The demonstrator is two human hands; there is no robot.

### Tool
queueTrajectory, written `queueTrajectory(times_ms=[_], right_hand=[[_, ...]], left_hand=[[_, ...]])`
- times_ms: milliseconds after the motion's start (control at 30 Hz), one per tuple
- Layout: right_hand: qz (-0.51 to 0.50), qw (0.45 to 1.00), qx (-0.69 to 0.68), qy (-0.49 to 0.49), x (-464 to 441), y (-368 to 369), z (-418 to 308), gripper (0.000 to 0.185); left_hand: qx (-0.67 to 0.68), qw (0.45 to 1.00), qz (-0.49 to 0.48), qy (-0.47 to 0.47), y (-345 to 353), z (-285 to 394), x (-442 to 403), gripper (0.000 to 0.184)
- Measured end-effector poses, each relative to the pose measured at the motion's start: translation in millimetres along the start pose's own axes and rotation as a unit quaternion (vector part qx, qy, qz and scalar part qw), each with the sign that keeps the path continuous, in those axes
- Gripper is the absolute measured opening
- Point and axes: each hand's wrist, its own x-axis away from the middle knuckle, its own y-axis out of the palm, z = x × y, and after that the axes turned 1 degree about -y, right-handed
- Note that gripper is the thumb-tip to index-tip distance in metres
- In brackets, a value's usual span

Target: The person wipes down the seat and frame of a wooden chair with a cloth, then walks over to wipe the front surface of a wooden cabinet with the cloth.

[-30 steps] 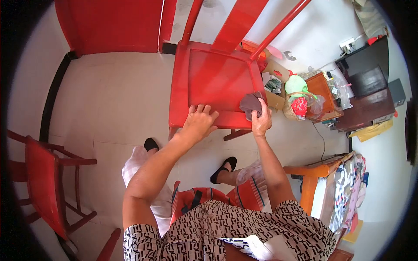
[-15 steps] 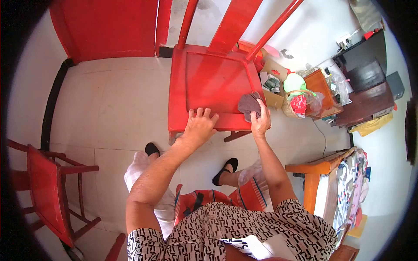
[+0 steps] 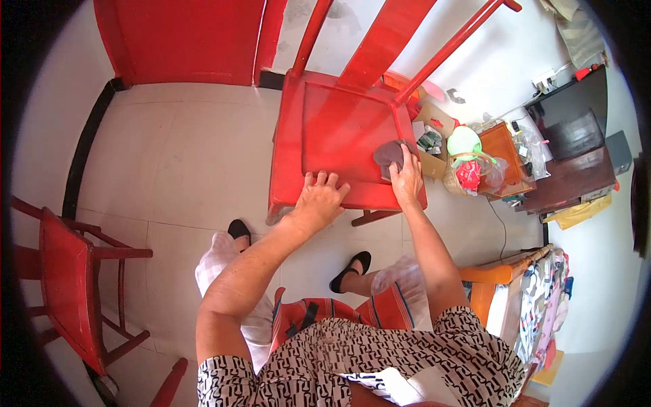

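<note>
A red wooden chair (image 3: 349, 136) stands in front of me, its seat facing up and its slatted back rising away. My left hand (image 3: 322, 200) rests on the seat's front edge, its fingers spread and nothing in them. Near the seat's right front corner, my right hand (image 3: 407, 180) presses a crumpled dark brown cloth (image 3: 390, 154) against the surface. The fingers lie over the right side of the cloth, and part of it is covered by them.
Another red chair (image 3: 66, 288) stands at the left. Beyond the seat's right side are a cardboard box (image 3: 432, 165), a wicker basket (image 3: 451, 182) and a brown cabinet (image 3: 576, 176). A wooden bed frame (image 3: 483, 298) is at the right, and a red door (image 3: 183, 41) is at the back.
The cloth and my right hand have slid slightly away from me along the seat's right side. My left hand stays on the front edge. The whole view has shifted a little.
</note>
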Motion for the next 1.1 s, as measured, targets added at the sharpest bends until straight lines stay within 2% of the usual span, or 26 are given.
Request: queueTrajectory(times_ms=[567, 867, 1100], right_hand=[[-0.063, 0.998, 0.026, 0.016, -86.2, 34.8, -20.1, 0.059], [-0.091, 0.995, 0.025, -0.02, -129.2, 58.2, -16.6, 0.061], [-0.123, 0.99, 0.038, 0.054, -160.8, 66.7, -28.4, 0.063]], left_hand=[[-0.005, 1.0, -0.012, -0.001, -2.3, 4.9, 3.3, 0.061], [-0.016, 1.0, -0.003, 0.01, -2.7, 6.6, 4.9, 0.062], [-0.013, 1.0, 0.019, 0.01, -1.1, 8.0, 5.6, 0.061]])
